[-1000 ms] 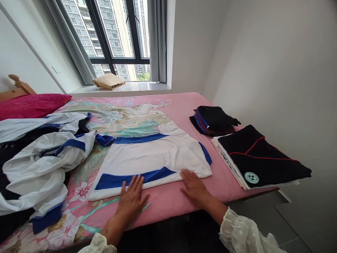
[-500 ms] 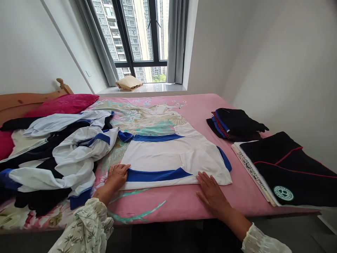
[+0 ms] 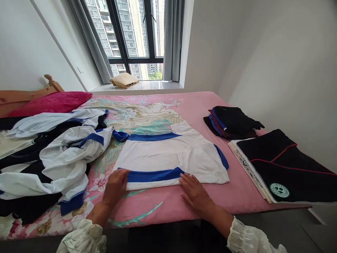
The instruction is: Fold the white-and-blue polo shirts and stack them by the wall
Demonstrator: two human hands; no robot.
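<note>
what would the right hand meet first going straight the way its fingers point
The right hand would likely meet the white shirt first; it already seems to touch its near edge.

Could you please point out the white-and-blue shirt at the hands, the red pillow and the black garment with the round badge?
White-and-blue shirt (image 3: 150,155), head view: on its white middle.
Red pillow (image 3: 56,103), head view: on its upper face.
Black garment (image 3: 289,179), head view: on its plain cloth.

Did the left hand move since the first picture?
Yes. The left hand has moved left along the near edge of the shirt, closer to the pink flower printed on the bedsheet.
</note>
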